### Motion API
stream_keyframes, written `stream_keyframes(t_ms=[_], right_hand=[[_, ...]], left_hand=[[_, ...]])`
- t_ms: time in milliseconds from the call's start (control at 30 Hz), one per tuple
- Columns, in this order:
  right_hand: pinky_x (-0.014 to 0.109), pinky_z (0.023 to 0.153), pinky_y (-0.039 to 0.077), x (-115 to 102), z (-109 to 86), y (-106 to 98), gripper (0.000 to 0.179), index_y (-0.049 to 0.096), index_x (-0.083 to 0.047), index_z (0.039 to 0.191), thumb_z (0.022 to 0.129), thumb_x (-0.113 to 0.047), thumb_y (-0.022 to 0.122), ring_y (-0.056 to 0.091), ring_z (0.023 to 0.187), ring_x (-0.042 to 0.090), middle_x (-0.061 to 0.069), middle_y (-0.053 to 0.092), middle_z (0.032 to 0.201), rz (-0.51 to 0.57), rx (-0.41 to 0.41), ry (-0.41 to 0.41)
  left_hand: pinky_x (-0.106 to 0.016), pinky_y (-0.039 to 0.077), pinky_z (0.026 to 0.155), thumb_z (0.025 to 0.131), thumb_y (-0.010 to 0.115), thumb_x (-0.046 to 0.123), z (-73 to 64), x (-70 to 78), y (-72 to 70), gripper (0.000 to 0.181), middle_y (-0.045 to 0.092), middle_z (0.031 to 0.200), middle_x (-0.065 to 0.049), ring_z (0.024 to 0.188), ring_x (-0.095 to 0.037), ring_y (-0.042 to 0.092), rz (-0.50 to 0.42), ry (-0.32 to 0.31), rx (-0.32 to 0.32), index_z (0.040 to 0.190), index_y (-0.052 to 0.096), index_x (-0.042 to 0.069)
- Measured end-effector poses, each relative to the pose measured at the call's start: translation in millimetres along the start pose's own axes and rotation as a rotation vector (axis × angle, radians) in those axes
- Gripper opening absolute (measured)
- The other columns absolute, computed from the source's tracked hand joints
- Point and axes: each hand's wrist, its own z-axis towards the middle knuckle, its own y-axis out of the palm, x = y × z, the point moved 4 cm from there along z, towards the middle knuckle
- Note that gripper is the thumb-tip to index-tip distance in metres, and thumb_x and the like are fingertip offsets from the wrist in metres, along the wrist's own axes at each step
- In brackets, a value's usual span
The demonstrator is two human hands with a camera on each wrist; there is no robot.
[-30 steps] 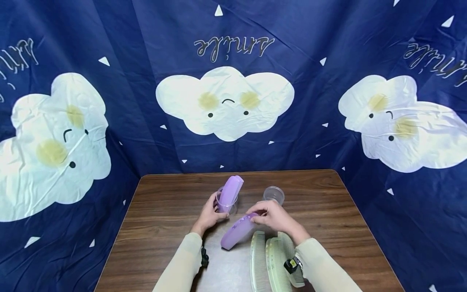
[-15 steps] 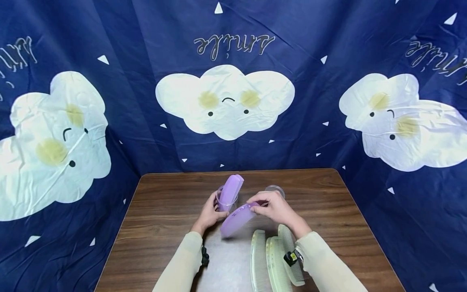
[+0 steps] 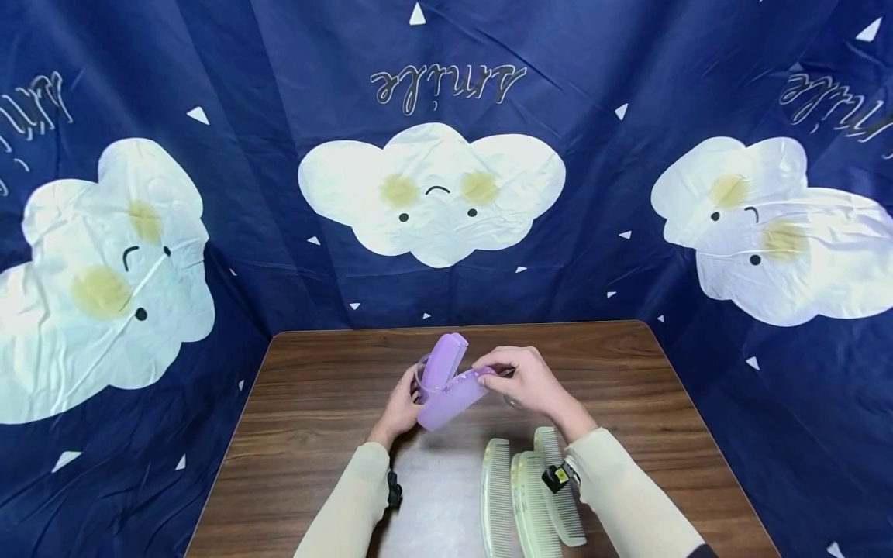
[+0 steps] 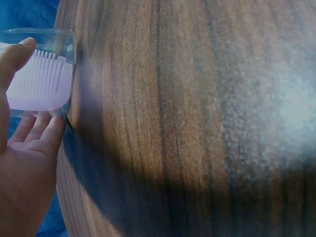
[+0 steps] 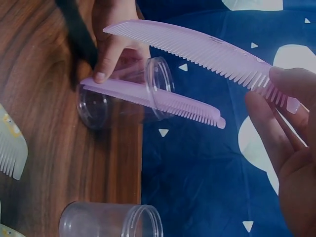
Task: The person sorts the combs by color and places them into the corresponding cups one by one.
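My left hand [image 3: 399, 407] grips a clear plastic jar [image 5: 165, 81], its thumb and fingers on opposite sides in the left wrist view. Purple combs [image 5: 173, 104] stand inside, tilted, their ends sticking out past the mouth. Between right thumb and fingers, my right hand [image 3: 526, 380] pinches another purple comb [image 5: 197, 47] by one end. Its teeth face down in the right wrist view. From the head, this comb slants across the front of the jar, its free end close to my left fingers, hiding part of the jar.
Several pale green combs [image 3: 497, 496] lie on the wooden table [image 3: 293, 449] near my right forearm. A second clear jar [image 5: 98, 219] stands close by, mostly hidden behind my right hand in the head view. Dark blue cloth [image 3: 432, 294] with clouds surrounds the table's back and sides.
My right hand has raised the purple comb and moved it away from me, towards the jar's mouth, now covering most of the second jar. My left hand keeps its grip, nearly still.
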Motion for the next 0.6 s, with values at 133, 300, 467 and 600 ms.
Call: stream_keyframes(t_ms=[133,300,467,600], right_hand=[[0.029,0.063,0.058,-16,4.2,-7,0.018,0.073,0.001,0.094,0.077,0.006,0.076,0.067,0.071,0.024,0.015,0.072,0.087,0.01,0.007,-0.015],[0.032,0.061,0.059,-20,5.8,-9,0.018,0.072,0.001,0.094,0.077,0.006,0.076,0.067,0.071,0.024,0.014,0.072,0.088,0.03,0.028,-0.004],[0.035,0.059,0.059,-25,7.6,-12,0.018,0.072,0.001,0.092,0.076,0.008,0.075,0.067,0.069,0.025,0.014,0.072,0.086,0.032,0.078,0.009],[0.036,0.059,0.059,-26,9.3,-14,0.018,0.072,0.001,0.093,0.076,0.008,0.075,0.068,0.069,0.026,0.015,0.072,0.086,0.033,0.101,0.011]], left_hand=[[-0.05,0.032,0.112,0.074,0.063,-0.022,0.0,0.8,0.3,0.082,0.039,0.147,-0.022,0.135,-0.036,0.038,0.01,0.027,-0.01,0.145,0.033,0.004],[-0.052,0.029,0.112,0.07,0.058,-0.025,-6.0,20.3,-0.9,0.084,0.035,0.148,-0.028,0.137,-0.041,0.035,-0.009,0.037,-0.062,0.146,0.029,-0.002],[-0.049,0.029,0.113,0.067,0.057,-0.026,-9.9,32.1,-1.3,0.088,0.037,0.147,-0.027,0.137,-0.038,0.035,-0.047,0.02,-0.083,0.147,0.03,-0.001],[-0.049,0.031,0.112,0.065,0.064,-0.026,-10.4,31.2,-1.0,0.091,0.038,0.146,-0.027,0.135,-0.038,0.036,-0.042,0.019,-0.064,0.146,0.031,-0.001]])
